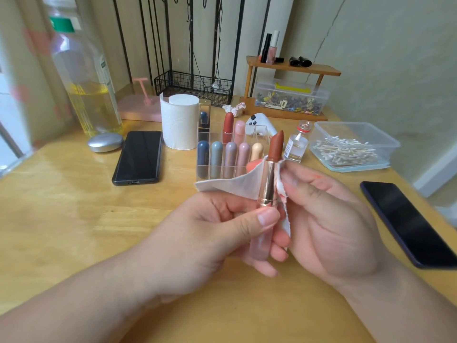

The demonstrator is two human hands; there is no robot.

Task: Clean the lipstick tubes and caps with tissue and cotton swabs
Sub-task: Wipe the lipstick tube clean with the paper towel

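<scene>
Uncapped lipstick (268, 186) held upright, pinched by left hand (210, 233); right hand (329, 219) fingers press stained tissue (237, 184) against it; cotton swabs (346, 151) fill plastic tub (385, 142).

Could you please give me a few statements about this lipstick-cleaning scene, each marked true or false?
1. The lipstick gripped by the left hand is uncapped, its brown bullet showing. True.
2. The tissue is spotless. False: it has red smears beside the tube, where the right hand holds it.
3. The cotton swabs lie loose on the table. False: they sit inside a clear plastic container.
4. The left phone and the right phone both lie flat on the table. True.
5. The paper roll stands upright. True.
</scene>
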